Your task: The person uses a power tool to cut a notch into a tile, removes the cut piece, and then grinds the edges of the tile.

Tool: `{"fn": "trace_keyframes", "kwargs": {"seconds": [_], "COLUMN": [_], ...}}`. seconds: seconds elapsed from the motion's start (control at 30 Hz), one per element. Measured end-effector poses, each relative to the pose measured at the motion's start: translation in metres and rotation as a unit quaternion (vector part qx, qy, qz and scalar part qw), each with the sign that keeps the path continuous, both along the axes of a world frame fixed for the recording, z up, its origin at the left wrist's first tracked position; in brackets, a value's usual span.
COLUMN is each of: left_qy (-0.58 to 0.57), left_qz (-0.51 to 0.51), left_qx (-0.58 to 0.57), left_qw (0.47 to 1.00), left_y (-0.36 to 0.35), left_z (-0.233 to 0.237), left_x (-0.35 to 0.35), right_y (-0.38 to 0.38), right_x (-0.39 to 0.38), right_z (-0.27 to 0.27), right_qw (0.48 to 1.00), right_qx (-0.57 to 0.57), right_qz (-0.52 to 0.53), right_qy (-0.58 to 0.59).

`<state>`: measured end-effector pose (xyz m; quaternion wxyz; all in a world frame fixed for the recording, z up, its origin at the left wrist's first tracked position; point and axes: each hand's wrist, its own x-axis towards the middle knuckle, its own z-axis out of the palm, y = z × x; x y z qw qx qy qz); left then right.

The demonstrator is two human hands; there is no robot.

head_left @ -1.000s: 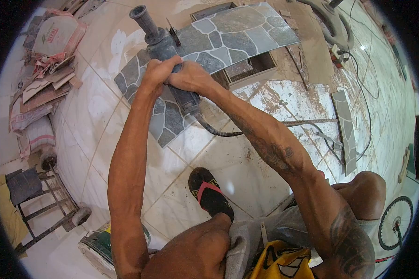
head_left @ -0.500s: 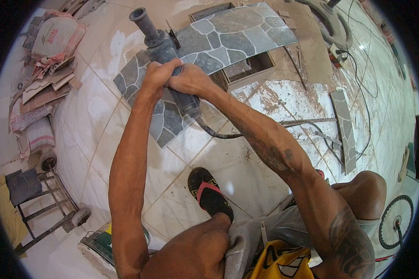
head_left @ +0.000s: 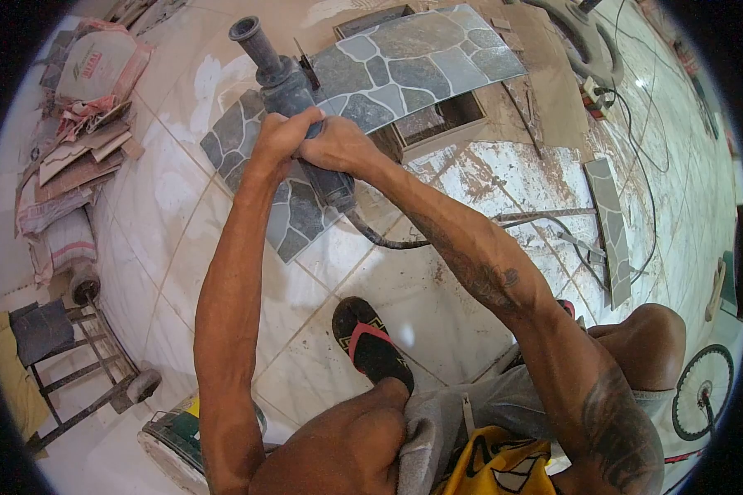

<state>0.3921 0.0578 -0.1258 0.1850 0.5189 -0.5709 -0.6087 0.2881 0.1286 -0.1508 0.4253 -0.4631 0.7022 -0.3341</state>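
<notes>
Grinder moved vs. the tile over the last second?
Yes, slightly. The stone-pattern tile stays put; the grinder, gripped by left hand and right hand, has slid a little toward the person.

We reach forward and down, our left hand (head_left: 277,137) and right hand (head_left: 337,147) clenched tight side by side, knuckles touching; our left arm (head_left: 231,280) runs nearly straight, our tattooed right forearm (head_left: 470,264) angles in from the side.
</notes>
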Motion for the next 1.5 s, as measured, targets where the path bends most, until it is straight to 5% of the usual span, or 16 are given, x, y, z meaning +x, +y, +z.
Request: {"fn": "trace_keyframes", "kwargs": {"seconds": [1.5], "left_qy": [-0.006], "left_qz": [-0.023], "left_qx": [0.015], "left_qw": [1.000], "left_y": [0.005], "left_z": [-0.016], "left_x": [0.007], "right_y": [0.018], "right_x": [0.001], "right_z": [0.006], "right_qw": [1.000], "right_qx": [0.013], "right_qz": [-0.004], "right_qy": [0.021]}}
